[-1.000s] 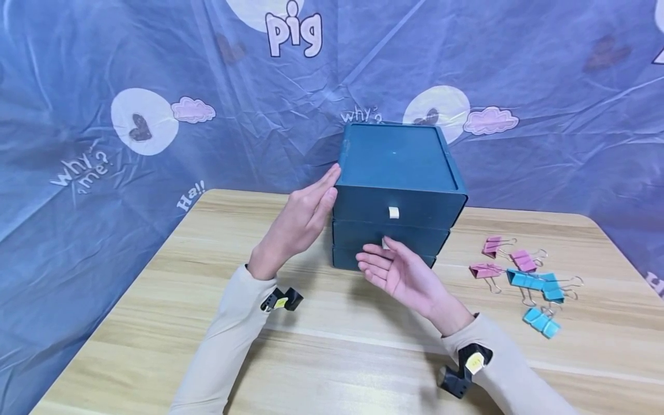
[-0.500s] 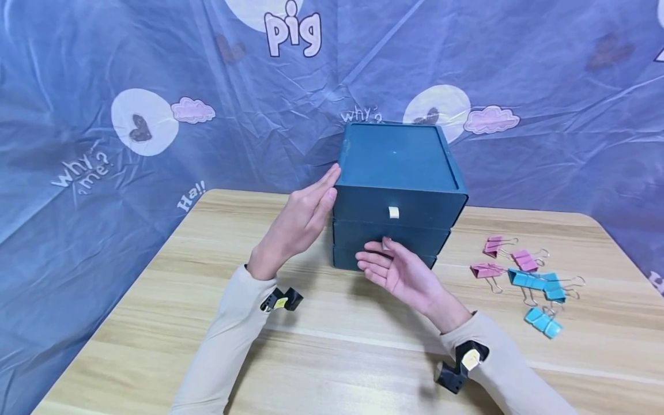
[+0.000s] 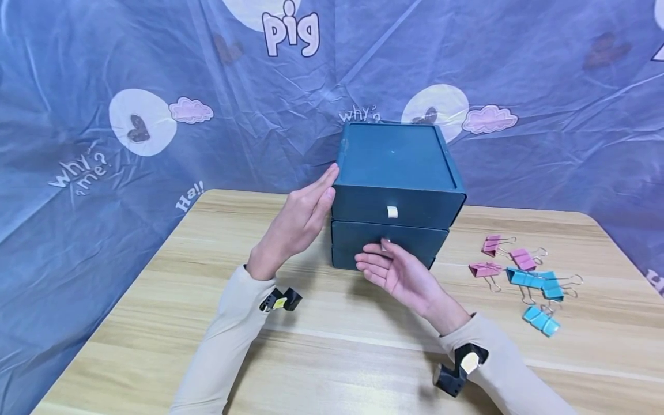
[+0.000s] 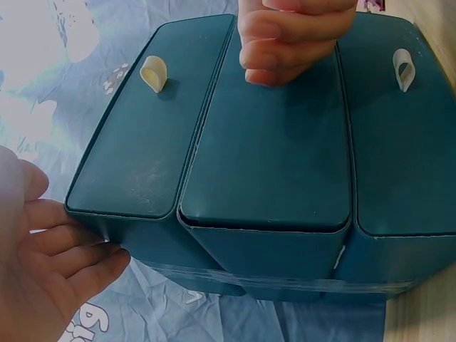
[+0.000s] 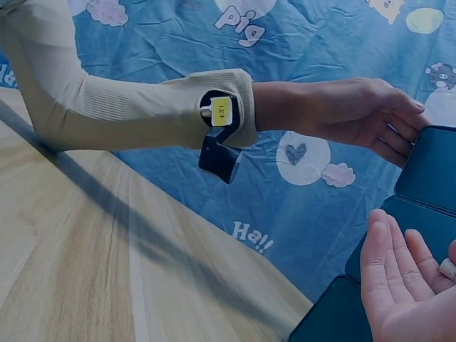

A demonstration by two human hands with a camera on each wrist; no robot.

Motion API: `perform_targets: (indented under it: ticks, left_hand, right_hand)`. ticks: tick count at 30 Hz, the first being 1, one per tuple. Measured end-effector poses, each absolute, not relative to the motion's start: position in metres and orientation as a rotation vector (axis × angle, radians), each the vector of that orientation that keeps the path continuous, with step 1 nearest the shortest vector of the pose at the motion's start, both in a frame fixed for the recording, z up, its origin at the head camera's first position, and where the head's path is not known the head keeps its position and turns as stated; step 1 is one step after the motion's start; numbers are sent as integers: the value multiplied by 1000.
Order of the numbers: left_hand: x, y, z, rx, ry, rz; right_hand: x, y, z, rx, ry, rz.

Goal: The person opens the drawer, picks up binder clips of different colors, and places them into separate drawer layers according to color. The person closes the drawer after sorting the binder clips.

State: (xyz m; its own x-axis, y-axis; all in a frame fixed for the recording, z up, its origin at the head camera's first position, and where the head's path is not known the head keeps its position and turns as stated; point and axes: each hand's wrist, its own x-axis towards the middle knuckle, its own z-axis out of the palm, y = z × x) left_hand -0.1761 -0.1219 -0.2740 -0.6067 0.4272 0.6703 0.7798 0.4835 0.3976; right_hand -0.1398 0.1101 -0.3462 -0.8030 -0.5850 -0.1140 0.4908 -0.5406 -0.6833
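A dark teal three-drawer cabinet (image 3: pixel 394 153) stands on the table. My left hand (image 3: pixel 295 222) rests straight fingers against the cabinet's left side, near its front edge. Below the top drawer, my right hand (image 3: pixel 399 276) pinches the white pull tab (image 5: pixel 447 269) of the middle drawer (image 4: pixel 271 164) between thumb and index finger, its other fingers extended, palm up. That drawer's front stands slightly proud of its neighbours in the left wrist view. White tabs also show on the top drawer (image 4: pixel 128 149) and the bottom drawer (image 4: pixel 406 157).
To the cabinet's right lie pink binder clips (image 3: pixel 524 259) and blue binder clips (image 3: pixel 541 321), several in all. A printed blue cloth (image 3: pixel 259 132) hangs behind the wooden table (image 3: pixel 332 369). Both sleeves carry black wrist mounts (image 3: pixel 280 300).
The middle drawer's front has come forward a little and now covers more of the bottom drawer's front. Both hands keep nearly the same places.
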Motion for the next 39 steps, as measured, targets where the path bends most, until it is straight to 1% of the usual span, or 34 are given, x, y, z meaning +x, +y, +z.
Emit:
perform_targets:
  ticks: [18, 26, 39]
  left_hand:
    - [-176, -122, -273, -1006, -2242, -955]
    - [-174, -122, -272, -1006, -2248, -953]
    - [-176, -121, -273, -1003, -2257, -952]
  right_hand:
    - [-128, 108, -356, -289, 1179, -2269]
    - [-123, 107, -362, -363, 1176, -2284]
    - [-116, 106, -368, -408, 1170, -2320]
